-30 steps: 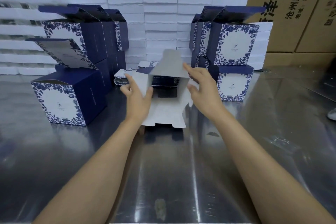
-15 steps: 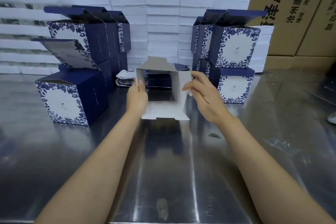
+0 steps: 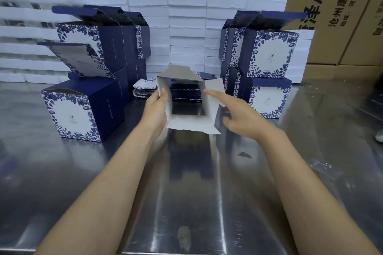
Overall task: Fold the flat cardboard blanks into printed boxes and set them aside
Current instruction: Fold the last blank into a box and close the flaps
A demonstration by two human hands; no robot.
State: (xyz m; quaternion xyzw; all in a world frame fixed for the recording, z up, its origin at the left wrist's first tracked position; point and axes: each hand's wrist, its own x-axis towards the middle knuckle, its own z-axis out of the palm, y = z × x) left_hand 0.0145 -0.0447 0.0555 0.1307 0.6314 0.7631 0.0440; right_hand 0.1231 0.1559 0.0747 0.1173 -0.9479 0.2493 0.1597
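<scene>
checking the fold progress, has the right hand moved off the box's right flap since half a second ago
Yes. The right hand has let go of the flap's edge; against the stacked box behind, only its forefinger now reaches the half-folded box, which the left hand grips.

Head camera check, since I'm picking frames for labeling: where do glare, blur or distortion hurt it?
Head view: the steel table throws bright streaks of glare and mirrors the forearms; the white stacks at far left smear with blur and wide-angle bending; the half-opened box, left hand and right hand stay fairly sharp.
</scene>
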